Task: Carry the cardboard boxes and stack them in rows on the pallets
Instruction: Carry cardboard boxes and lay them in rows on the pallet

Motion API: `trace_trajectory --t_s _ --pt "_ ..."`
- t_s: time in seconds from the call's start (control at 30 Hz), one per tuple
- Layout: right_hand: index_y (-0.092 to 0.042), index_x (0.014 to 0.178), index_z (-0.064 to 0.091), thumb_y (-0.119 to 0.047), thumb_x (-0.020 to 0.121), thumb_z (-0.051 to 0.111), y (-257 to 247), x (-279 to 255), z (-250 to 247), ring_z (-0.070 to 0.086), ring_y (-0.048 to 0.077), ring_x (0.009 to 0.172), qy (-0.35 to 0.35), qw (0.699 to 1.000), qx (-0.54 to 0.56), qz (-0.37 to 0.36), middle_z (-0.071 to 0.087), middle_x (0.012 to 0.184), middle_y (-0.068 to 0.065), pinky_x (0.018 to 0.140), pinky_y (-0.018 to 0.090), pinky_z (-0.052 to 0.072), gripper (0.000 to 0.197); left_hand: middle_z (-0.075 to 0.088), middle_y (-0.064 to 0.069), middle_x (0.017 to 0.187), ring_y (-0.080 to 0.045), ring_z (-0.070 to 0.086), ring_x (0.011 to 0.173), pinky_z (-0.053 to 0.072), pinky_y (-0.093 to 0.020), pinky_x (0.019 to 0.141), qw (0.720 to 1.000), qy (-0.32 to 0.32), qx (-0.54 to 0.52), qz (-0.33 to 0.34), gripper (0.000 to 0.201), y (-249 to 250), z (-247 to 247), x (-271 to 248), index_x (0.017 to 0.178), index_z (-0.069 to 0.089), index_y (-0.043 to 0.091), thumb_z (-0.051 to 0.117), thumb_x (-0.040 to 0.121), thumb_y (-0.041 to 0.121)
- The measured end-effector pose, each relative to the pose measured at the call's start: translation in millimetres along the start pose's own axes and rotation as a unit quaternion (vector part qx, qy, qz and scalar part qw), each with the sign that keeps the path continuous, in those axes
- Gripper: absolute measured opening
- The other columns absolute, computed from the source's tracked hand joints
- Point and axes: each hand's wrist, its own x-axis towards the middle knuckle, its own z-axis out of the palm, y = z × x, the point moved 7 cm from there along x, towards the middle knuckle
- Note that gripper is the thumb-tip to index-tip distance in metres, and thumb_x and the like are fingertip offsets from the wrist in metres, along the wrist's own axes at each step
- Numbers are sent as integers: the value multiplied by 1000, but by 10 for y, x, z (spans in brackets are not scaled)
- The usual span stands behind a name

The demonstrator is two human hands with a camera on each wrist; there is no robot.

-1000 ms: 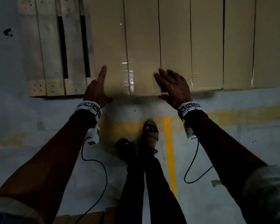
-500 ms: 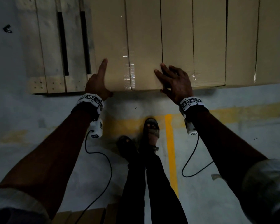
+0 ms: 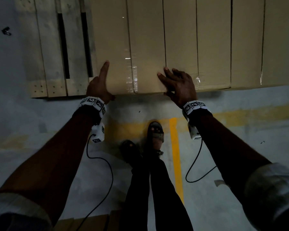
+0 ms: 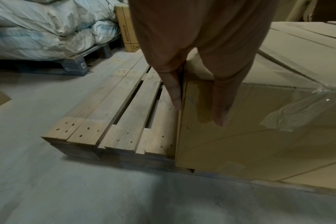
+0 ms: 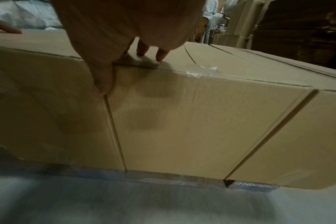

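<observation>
Cardboard box (image 3: pixel 130 47) sits on the wooden pallet (image 3: pixel 57 47), flush against its neighbours near the pallet's front edge. Left hand (image 3: pixel 98 84) lies flat against its left side, fingers straight. Right hand (image 3: pixel 180 85) rests open on its top right corner, thumb down the front face.

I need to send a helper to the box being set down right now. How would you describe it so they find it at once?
Find the wooden pallet on the grey floor, with a row of cardboard boxes along it. The one meant is the end box, next to the pallet's bare slats. Unlike its neighbours, it has the left hand against its outer side and the right hand on its other near corner.
</observation>
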Motion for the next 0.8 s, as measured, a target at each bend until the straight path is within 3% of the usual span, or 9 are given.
trace_trajectory --t_s 0.2,0.5,0.6,0.67,0.8 --pt "-31 156 40 -22 77 87 6 -2 14 42 37 142 0 1000 3 6 40 162 2 112 54 38 93 52 -24 139 -46 51 128 41 -54 107 1000 2 -8 -4 134 9 -8 1 159 -3 50 91 72 13" --pt "-32 158 36 -21 83 82 -5 1 59 36 37 147 -2 1000 7 18 35 164 1 116 55 33 89 51 -25 140 -45 51 128 44 -50 106 1000 -1 -18 13 139 33 -19 24 161 -1 47 94 67 6" --pt "-31 160 31 -23 84 82 -8 -11 30 29 35 152 -37 999 20 20 28 167 0 119 57 31 92 28 -22 161 -41 34 146 35 -47 116 999 9 -39 5 133 41 -24 -64 162 3 44 91 71 3" --pt "-30 161 30 -28 83 84 -46 -28 -70 27 34 153 -71 997 35 21 26 168 1 120 55 30 94 8 -17 169 -40 23 152 31 -47 120 997 63 -38 20 124 101 -87 -216 163 11 36 90 73 5" --pt "-29 157 39 -42 83 83 -405 -211 -690 37 32 148 -65 993 94 26 38 163 5 118 48 35 87 8 -13 170 -36 25 152 38 -33 107 986 137 -72 63 105 405 -367 -902 162 24 28 84 77 12"
